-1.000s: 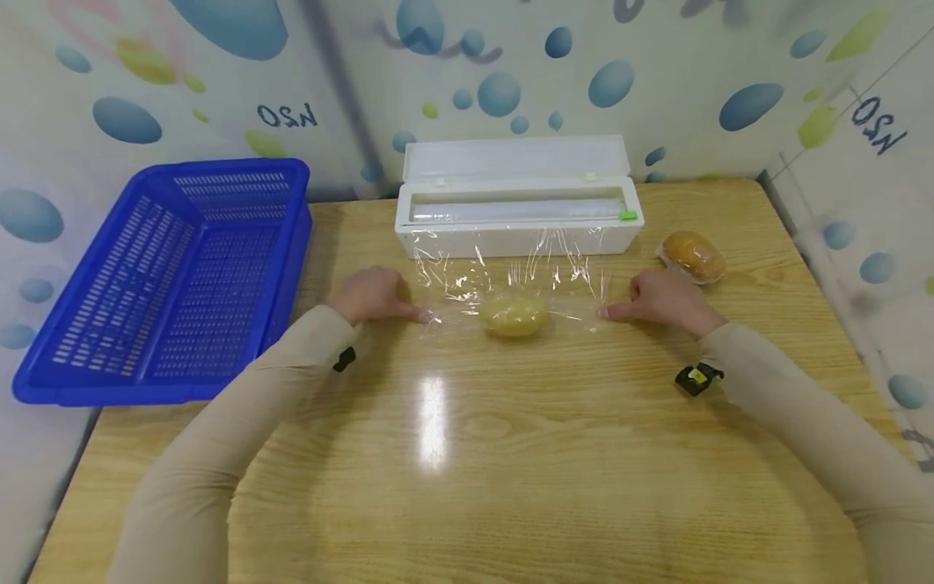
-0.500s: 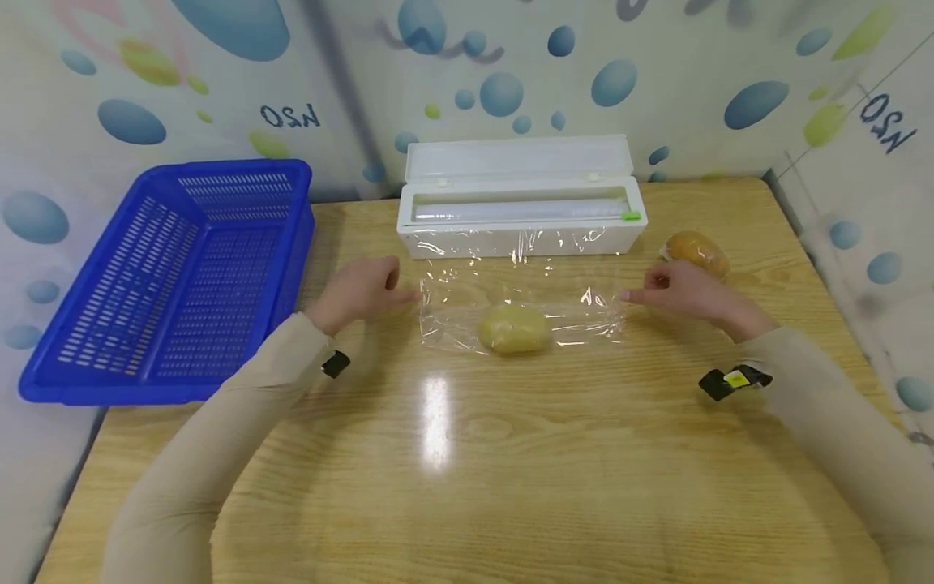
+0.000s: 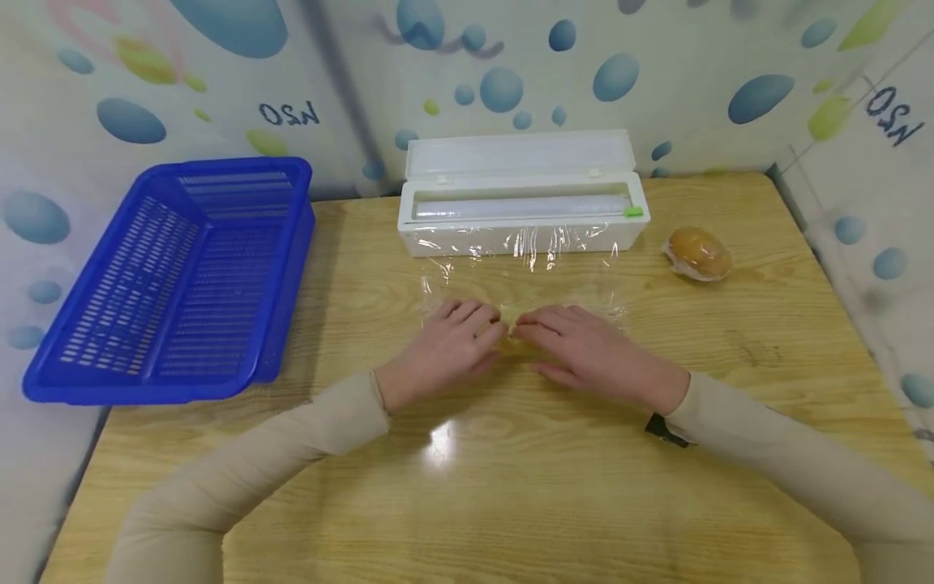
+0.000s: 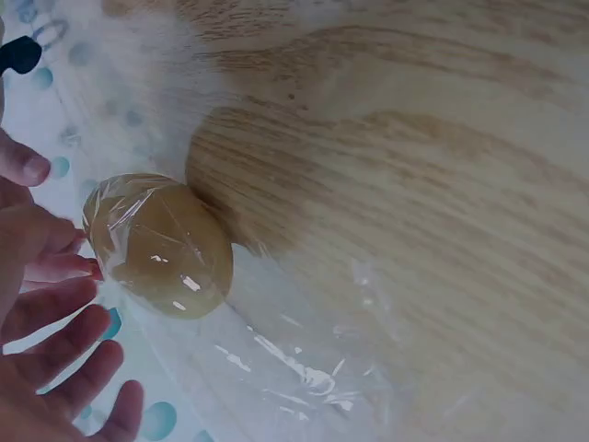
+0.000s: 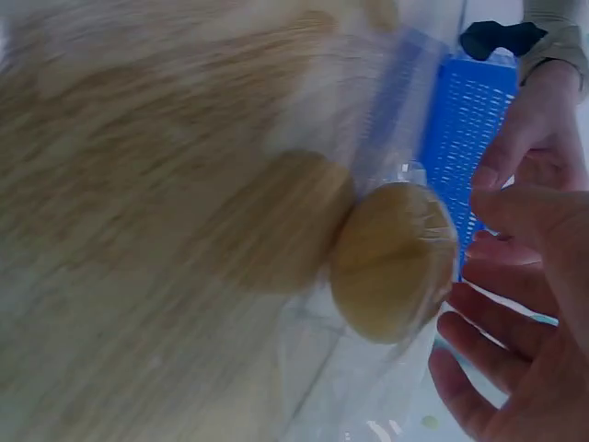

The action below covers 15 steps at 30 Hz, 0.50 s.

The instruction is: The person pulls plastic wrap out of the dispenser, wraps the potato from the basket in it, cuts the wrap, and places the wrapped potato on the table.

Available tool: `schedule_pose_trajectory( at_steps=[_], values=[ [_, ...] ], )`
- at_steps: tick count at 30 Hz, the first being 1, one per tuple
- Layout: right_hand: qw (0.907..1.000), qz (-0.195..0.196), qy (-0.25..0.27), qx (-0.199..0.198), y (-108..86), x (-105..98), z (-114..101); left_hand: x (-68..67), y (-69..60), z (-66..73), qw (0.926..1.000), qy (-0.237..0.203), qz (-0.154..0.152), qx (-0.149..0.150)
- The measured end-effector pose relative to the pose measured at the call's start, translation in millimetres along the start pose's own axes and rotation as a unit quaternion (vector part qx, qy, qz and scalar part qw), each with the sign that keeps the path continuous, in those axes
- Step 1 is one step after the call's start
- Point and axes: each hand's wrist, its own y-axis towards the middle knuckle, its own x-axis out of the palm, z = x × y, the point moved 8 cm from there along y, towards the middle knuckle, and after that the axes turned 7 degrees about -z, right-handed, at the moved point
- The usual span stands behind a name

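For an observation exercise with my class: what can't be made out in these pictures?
- Head view: most of the pale oval item and part of the clear film are hidden by the left hand and right hand.
- Left wrist view: the rest of the left hand is cut off by the left edge.
- Right wrist view: part of the blue basket is behind the hands; the tabletop grain is blurred, probably by motion.

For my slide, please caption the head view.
Left hand and right hand at a yellowish oval item with clear plastic film.
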Motion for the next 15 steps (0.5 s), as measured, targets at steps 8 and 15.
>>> schedule_pose_trajectory(
  at_steps=[8, 15],
  values=[
    [0.9975, -0.006, -0.016, 0.068, 4.5, 7, 15, 15.5, 8.4, -14.6, 0.9948, -0.044, -0.069, -0.061],
    [0.9952, -0.005, 0.018, 0.096, 15.9, 9, 30, 29.1, 18.9, -33.2, 0.9812, -0.092, -0.122, -0.117]
  ],
)
